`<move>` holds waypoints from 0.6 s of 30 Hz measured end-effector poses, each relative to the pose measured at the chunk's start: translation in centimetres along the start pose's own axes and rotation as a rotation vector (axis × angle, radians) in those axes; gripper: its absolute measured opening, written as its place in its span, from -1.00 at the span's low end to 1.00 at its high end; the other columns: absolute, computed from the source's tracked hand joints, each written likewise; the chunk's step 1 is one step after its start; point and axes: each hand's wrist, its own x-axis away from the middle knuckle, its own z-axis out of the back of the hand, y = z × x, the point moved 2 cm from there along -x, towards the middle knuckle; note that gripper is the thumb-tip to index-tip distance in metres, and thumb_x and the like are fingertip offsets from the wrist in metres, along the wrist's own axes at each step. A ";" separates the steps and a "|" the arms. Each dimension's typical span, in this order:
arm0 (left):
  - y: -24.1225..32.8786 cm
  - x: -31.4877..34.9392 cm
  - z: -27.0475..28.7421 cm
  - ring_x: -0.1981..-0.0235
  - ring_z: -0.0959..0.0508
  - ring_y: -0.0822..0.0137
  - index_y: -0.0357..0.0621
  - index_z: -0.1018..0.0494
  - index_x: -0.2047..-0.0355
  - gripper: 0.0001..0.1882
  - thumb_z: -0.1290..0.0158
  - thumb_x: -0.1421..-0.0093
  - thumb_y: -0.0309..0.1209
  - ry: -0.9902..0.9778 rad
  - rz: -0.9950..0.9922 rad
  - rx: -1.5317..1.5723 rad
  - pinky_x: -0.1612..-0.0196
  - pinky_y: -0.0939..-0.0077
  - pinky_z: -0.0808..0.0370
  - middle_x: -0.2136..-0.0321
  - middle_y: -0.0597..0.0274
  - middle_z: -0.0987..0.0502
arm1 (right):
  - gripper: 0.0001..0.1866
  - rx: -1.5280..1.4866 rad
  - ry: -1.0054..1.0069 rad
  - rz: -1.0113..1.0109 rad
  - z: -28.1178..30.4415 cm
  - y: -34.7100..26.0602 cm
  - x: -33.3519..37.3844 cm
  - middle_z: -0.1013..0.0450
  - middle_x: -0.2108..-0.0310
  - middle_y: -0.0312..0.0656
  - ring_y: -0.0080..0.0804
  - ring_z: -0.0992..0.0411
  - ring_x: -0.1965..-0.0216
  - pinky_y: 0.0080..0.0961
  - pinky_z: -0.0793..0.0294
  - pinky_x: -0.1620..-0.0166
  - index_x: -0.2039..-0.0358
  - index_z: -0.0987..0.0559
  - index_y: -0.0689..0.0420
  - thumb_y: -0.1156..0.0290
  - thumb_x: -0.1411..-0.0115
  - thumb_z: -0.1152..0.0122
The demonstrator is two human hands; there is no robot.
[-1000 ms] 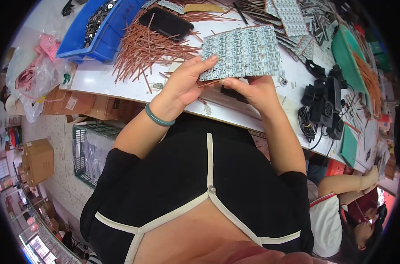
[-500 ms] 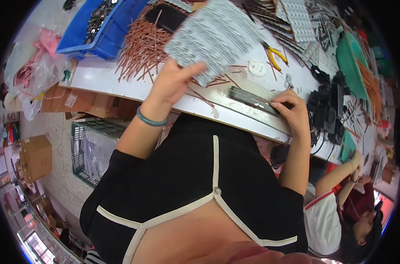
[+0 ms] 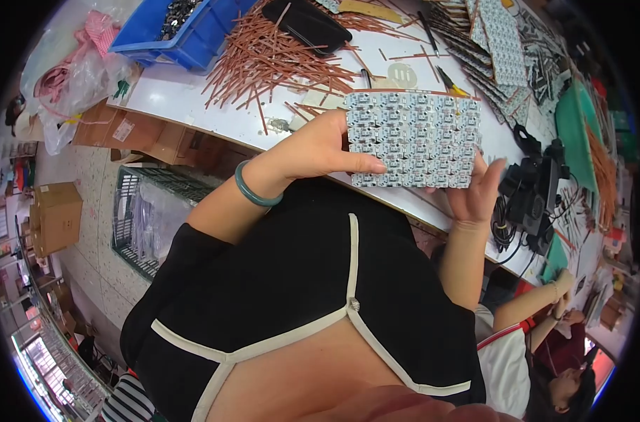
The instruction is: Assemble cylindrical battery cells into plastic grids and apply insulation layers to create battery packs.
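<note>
Circuit-board panel (image 3: 415, 144) is pinched above the surface (image 3: 166, 86) by the left hand (image 3: 325, 146); behind its right edge, the right hand (image 3: 473, 197), grip uncertain. Brown edging (image 3: 413, 91) is apparently left along its far side; beyond-left, loose strips (image 3: 253, 65) are heaped.

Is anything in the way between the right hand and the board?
Nothing that I can see. The right hand is at the board's lower right corner. Some fingers are hidden behind it, so I can't tell whether they touch.
</note>
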 end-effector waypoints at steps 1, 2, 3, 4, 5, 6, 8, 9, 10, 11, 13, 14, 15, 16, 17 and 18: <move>0.1 -0.2 -0.2 0.14 -0.47 0.47 -0.27 -0.40 0.03 -0.52 -0.25 -0.02 -0.49 -0.008 0.008 0.004 0.01 0.50 -0.40 0.14 0.25 -0.52 | -0.48 -0.059 -0.221 0.006 -0.7 0.0 0.4 -0.43 0.11 -0.05 -0.23 -0.49 0.27 -0.29 -0.53 0.30 -0.07 -0.30 0.32 0.14 -0.29 0.13; 0.1 -0.4 -0.5 0.13 -0.47 0.48 -0.27 -0.40 0.03 -0.54 -0.23 -0.03 -0.50 -0.003 0.050 0.020 0.00 0.50 -0.40 0.14 0.25 -0.52 | -0.57 0.108 0.120 -0.061 -0.6 -0.1 0.7 -0.46 0.21 -0.10 -0.32 -0.47 0.44 -0.43 -0.50 0.53 -0.02 -0.32 0.30 0.24 -0.28 0.05; 0.0 -0.4 -0.7 0.13 -0.47 0.48 -0.27 -0.40 0.04 -0.56 -0.22 -0.05 -0.51 0.008 0.089 0.034 0.00 0.50 -0.40 0.14 0.24 -0.52 | -0.57 0.105 0.125 -0.061 -0.6 0.0 1.0 -0.46 0.21 -0.10 -0.32 -0.47 0.44 -0.43 -0.50 0.53 -0.02 -0.32 0.30 0.24 -0.28 0.05; -0.1 -0.7 -1.1 0.13 -0.48 0.46 -0.28 -0.37 0.01 -0.65 -0.06 -0.21 -0.41 0.068 0.013 0.030 0.02 0.49 -0.42 0.14 0.24 -0.52 | -0.60 0.243 0.134 -0.009 -0.5 -0.1 1.3 -0.46 0.23 -0.11 -0.36 -0.48 0.43 -0.49 -0.50 0.54 -0.02 -0.32 0.29 0.32 -0.24 0.00; -0.3 -0.8 -1.1 0.13 -0.48 0.46 -0.28 -0.37 0.01 -0.65 -0.06 -0.21 -0.41 0.067 0.018 0.030 0.02 0.49 -0.42 0.14 0.24 -0.52 | -0.61 0.381 0.141 0.042 -0.4 -0.2 1.6 -0.47 0.24 -0.12 -0.40 -0.48 0.42 -0.54 -0.50 0.54 -0.01 -0.32 0.27 0.39 -0.21 -0.05; -0.4 -1.1 -1.0 0.13 -0.49 0.45 -0.28 -0.35 -0.01 -0.66 0.04 -0.28 -0.36 0.102 -0.019 0.178 0.03 0.50 -0.43 0.13 0.23 -0.51 | -0.59 0.304 0.133 0.027 -0.2 -0.3 1.7 -0.47 0.24 -0.12 -0.43 -0.48 0.40 -0.55 -0.51 0.54 -0.02 -0.32 0.26 0.50 -0.15 -0.11; -1.1 -1.5 -0.6 0.14 -0.50 0.44 -0.28 -0.30 -0.04 -0.61 0.26 -0.39 -0.25 0.160 -0.065 0.268 0.07 0.54 -0.45 0.11 0.21 -0.48 | -0.60 0.321 0.145 0.023 0.2 -0.3 2.1 -0.47 0.23 -0.12 -0.44 -0.49 0.40 -0.56 -0.50 0.54 -0.02 -0.32 0.26 0.49 -0.16 -0.10; -1.0 -1.5 -0.7 0.14 -0.50 0.44 -0.28 -0.30 -0.04 -0.61 0.26 -0.39 -0.25 0.160 -0.062 0.269 0.07 0.54 -0.45 0.11 0.21 -0.48 | -0.60 0.337 0.153 0.017 0.4 -0.2 2.2 -0.47 0.23 -0.12 -0.44 -0.49 0.40 -0.56 -0.50 0.55 -0.02 -0.32 0.27 0.48 -0.17 -0.10; -0.9 -1.5 -0.8 0.14 -0.50 0.46 -0.28 -0.30 -0.03 -0.62 0.25 -0.38 -0.25 0.165 -0.049 0.262 0.08 0.57 -0.45 0.11 0.21 -0.48 | -0.60 0.336 0.154 0.015 0.5 -0.1 2.4 -0.47 0.23 -0.12 -0.44 -0.49 0.40 -0.56 -0.50 0.55 -0.02 -0.32 0.27 0.48 -0.17 -0.10; -0.8 -1.5 -0.9 0.15 -0.50 0.48 -0.28 -0.31 -0.02 -0.63 0.24 -0.38 -0.26 0.170 -0.037 0.255 0.09 0.60 -0.45 0.12 0.21 -0.48 | -0.60 0.337 0.175 0.013 0.7 0.0 2.5 -0.46 0.22 -0.08 -0.41 -0.49 0.42 -0.55 -0.50 0.55 -0.03 -0.30 0.30 0.48 -0.18 -0.07; -0.8 -1.3 -0.9 0.15 -0.50 0.49 -0.28 -0.31 -0.02 -0.63 0.24 -0.38 -0.26 0.172 -0.017 0.250 0.10 0.59 -0.45 0.12 0.22 -0.49 | -0.59 0.337 0.192 0.009 0.9 0.1 2.5 -0.45 0.22 -0.04 -0.39 -0.48 0.44 -0.54 -0.49 0.55 -0.03 -0.28 0.34 0.47 -0.20 -0.05; -0.8 -1.2 -1.0 0.15 -0.50 0.50 -0.27 -0.30 -0.02 -0.64 0.24 -0.38 -0.26 0.170 0.002 0.245 0.10 0.59 -0.44 0.13 0.22 -0.49 | -0.59 0.332 0.194 0.005 1.0 0.2 2.5 -0.45 0.23 -0.04 -0.39 -0.48 0.45 -0.54 -0.49 0.55 -0.03 -0.28 0.34 0.47 -0.20 -0.05; -1.0 -1.2 -0.9 0.15 -0.50 0.50 -0.27 -0.30 -0.02 -0.64 0.24 -0.38 -0.26 0.171 0.002 0.244 0.10 0.59 -0.44 0.13 0.22 -0.49 | -0.59 0.327 0.197 0.001 1.1 0.2 2.5 -0.45 0.23 -0.05 -0.38 -0.48 0.46 -0.54 -0.48 0.55 -0.03 -0.28 0.34 0.47 -0.20 -0.05; -1.3 -1.3 -0.6 0.15 -0.50 0.49 -0.27 -0.34 0.01 -0.64 0.22 -0.37 -0.25 0.171 -0.013 0.259 0.10 0.59 -0.44 0.15 0.23 -0.50 | -0.59 0.326 0.196 0.001 1.2 0.1 2.5 -0.45 0.23 -0.05 -0.38 -0.48 0.46 -0.54 -0.48 0.55 -0.03 -0.28 0.34 0.47 -0.20 -0.05; -1.7 -1.4 -0.3 0.15 -0.50 0.49 -0.27 -0.37 0.04 -0.64 0.21 -0.37 -0.24 0.170 -0.028 0.274 0.10 0.58 -0.44 0.17 0.23 -0.51 | -0.59 0.341 0.182 0.000 1.3 0.0 2.6 -0.45 0.25 -0.05 -0.39 -0.48 0.46 -0.55 -0.47 0.56 -0.03 -0.29 0.34 0.48 -0.19 -0.06; -2.0 -1.8 0.7 0.15 -0.50 0.49 -0.27 -0.37 0.04 -0.64 0.21 -0.37 -0.24 0.170 -0.027 0.274 0.10 0.58 -0.44 0.17 0.23 -0.51 | -0.59 0.355 0.169 -0.001 1.3 0.0 2.7 -0.46 0.26 -0.06 -0.40 -0.48 0.47 -0.56 -0.46 0.57 -0.02 -0.29 0.34 0.49 -0.17 -0.08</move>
